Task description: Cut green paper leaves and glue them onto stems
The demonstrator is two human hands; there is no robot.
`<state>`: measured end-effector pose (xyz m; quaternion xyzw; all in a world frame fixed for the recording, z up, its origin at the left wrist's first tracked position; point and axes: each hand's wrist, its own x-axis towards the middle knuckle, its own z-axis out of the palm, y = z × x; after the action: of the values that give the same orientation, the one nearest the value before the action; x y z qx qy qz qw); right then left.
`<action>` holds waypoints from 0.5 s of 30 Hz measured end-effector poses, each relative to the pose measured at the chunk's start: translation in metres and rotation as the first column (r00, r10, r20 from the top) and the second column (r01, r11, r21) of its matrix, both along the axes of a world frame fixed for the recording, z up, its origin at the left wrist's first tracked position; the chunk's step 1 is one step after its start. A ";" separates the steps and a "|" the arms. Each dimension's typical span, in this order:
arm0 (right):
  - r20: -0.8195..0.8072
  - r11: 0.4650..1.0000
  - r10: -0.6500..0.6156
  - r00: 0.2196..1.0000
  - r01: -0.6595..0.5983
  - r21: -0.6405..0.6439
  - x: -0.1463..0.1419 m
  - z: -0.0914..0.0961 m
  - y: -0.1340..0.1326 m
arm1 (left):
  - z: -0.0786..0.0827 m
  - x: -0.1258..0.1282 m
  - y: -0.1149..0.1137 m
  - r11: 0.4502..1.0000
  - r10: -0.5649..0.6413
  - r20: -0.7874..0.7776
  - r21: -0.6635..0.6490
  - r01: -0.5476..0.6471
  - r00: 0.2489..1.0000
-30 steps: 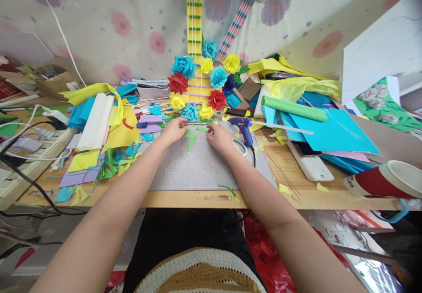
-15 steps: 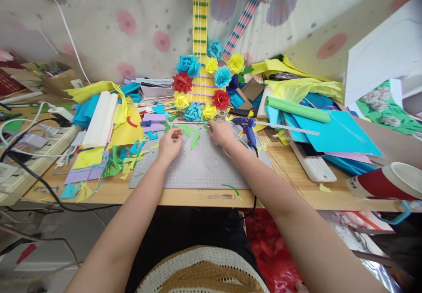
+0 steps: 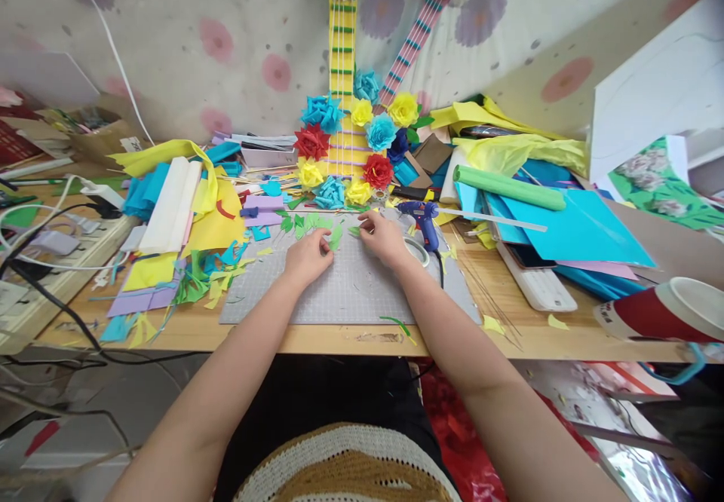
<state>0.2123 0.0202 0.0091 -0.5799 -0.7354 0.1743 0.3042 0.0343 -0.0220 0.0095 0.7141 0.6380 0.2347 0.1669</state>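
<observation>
My left hand (image 3: 310, 258) rests over the grey cutting mat (image 3: 345, 295), its thumb and fingers closed at the edge of a green paper leaf (image 3: 336, 236). My right hand (image 3: 385, 238) pinches another small green leaf (image 3: 354, 231) at its fingertips, a short way to the right. More green paper leaves (image 3: 305, 223) lie at the mat's back edge, just beyond my left hand. Behind both hands a yellow paper guitar (image 3: 342, 42) leans on the wall, its body ringed with blue, red and yellow paper flowers.
A blue glue gun (image 3: 423, 219) and a roll of tape (image 3: 417, 252) lie right of my right hand. Paper scraps (image 3: 195, 276) crowd the left, near a power strip (image 3: 73, 268). Blue sheets (image 3: 582, 227) and a red-and-white cup (image 3: 664, 312) are at the right.
My left hand has moved right, up to the green leaf. My right hand has drawn slightly toward me, and the small leaf at its fingertips has come with it.
</observation>
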 end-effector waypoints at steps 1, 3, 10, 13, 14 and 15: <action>0.008 1.000 0.002 1.000 -0.002 -0.003 0.000 0.000 0.000 | 0.000 0.000 0.000 1.000 0.011 -0.008 -0.001 -0.011 1.000; 0.025 1.000 0.001 1.000 -0.001 -0.005 0.000 -0.001 -0.001 | 0.001 -0.001 0.001 1.000 0.028 -0.028 0.004 -0.028 0.999; 0.017 1.000 -0.005 1.000 0.005 0.014 -0.001 -0.001 -0.001 | 0.000 0.000 0.002 0.995 0.103 -0.060 0.007 -0.103 0.993; -0.045 0.998 -0.042 0.998 0.043 0.040 0.002 -0.002 0.001 | 0.001 0.000 0.002 0.990 0.138 -0.016 0.023 -0.138 0.990; -0.073 0.997 -0.060 0.996 0.064 0.045 0.003 -0.002 0.001 | 0.001 -0.001 0.002 0.987 0.155 0.004 0.029 -0.155 0.988; -0.100 0.995 -0.080 0.992 0.085 0.047 0.004 -0.003 0.002 | 0.002 -0.001 0.002 0.985 0.171 0.025 0.032 -0.172 0.985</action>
<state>0.2162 0.0223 0.0062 -0.5925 -0.6992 0.1710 0.3616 0.0333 -0.0196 0.0111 0.6567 0.6912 0.2669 0.1409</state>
